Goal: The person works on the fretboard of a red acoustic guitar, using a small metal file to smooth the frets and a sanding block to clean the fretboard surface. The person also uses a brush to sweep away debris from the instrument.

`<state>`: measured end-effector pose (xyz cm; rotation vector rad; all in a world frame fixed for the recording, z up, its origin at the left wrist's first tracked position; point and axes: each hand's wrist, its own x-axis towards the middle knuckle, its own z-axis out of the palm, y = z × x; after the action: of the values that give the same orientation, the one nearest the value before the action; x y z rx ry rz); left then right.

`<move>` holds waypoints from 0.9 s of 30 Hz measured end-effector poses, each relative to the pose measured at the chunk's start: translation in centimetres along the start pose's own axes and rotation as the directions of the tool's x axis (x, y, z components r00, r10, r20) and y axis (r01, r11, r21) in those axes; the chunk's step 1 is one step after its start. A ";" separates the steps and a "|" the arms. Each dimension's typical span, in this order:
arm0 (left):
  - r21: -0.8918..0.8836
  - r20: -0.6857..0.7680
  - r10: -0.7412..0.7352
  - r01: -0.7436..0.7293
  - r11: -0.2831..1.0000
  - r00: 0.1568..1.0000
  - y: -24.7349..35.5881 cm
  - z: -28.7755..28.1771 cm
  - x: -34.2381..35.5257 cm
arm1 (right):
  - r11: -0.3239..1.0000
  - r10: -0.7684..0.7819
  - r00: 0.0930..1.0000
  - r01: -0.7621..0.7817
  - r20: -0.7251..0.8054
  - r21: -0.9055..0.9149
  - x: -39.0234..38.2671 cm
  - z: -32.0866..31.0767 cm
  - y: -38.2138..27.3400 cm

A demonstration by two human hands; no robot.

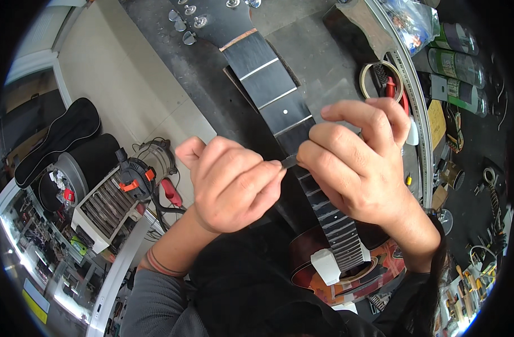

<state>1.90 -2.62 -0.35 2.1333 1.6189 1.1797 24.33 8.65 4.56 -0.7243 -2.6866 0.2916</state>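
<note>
Strip (290, 162), small and greyish, at frame centre above the guitar neck (275, 110): left hand (232, 185), fingers curled in, and right hand (355, 163), outer fingers looser, pinch opposite ends. Probably light, thin and slippery; end grips look apt, though stiffness cannot be told.

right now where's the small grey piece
In the head view, the small grey piece is just right of centre, between the fingertips of the left hand and right hand, by the fretboard's left edge.
</note>
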 end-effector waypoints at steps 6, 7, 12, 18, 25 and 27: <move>0.044 -0.051 0.028 -0.026 0.999 0.998 -1.8 0.1 1.5 | 0.998 0.015 0.996 -0.020 -0.082 -0.065 1.3 0.9 0.4; 0.050 -0.049 0.034 -0.031 0.998 0.998 -1.9 0.0 1.6 | 0.998 0.010 0.996 -0.016 -0.090 -0.065 1.3 1.1 0.6; 0.073 -0.013 0.018 -0.017 0.997 1.000 -1.0 -0.5 0.8 | 0.998 0.009 0.999 -0.012 -0.052 -0.059 0.8 0.5 0.0; -0.008 0.026 -0.014 0.014 1.000 1.000 -0.3 -0.6 0.1 | 1.000 0.013 1.000 -0.013 0.001 -0.018 0.1 0.2 -0.5; 0.017 -0.057 0.024 -0.023 1.000 0.998 -2.2 -0.7 1.6 | 1.000 0.020 1.000 -0.020 -0.022 -0.013 2.3 0.6 0.3; 0.032 -0.086 0.020 -0.017 0.999 0.996 -2.3 -0.9 1.6 | 0.999 0.031 0.999 -0.031 -0.026 0.011 2.5 -0.1 0.6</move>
<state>-0.26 -0.59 -0.43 2.1486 1.6671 1.2774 22.57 10.43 5.19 -0.7622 -2.6491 0.3024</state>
